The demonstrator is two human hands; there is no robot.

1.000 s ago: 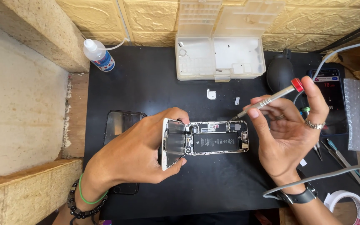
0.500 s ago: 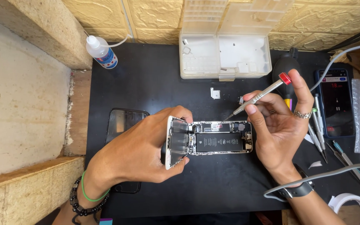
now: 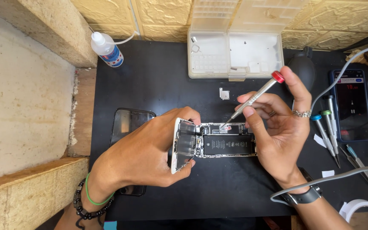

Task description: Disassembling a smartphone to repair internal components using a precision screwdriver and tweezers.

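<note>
1. I see the left hand [image 3: 150, 155] clamped on the left end of the opened phone [image 3: 218, 141], its grip closed on the lifted screen panel [image 3: 183, 145], which stands tilted up from the body
2. The phone lies flat on the black mat [image 3: 158, 81] on the bench, its battery and circuit board facing up
3. My right hand [image 3: 280, 132], just right of the phone, has its grip pinched shut on a thin screwdriver [image 3: 252, 99] with a red cap; the tip sits at the top edge of the phone, near a small bracket
4. Above the phone lie a loose metal plate [image 3: 224, 93] and an open parts box [image 3: 234, 55]; spare screwdrivers [image 3: 326, 127] lie to its right
5. I judge the main risks to be the tip slipping off a tiny screw and scratching the board, or the tilted panel being pulled too far and straining its cables
6. A freed screw could also roll off and be lost on the dark mat
</note>
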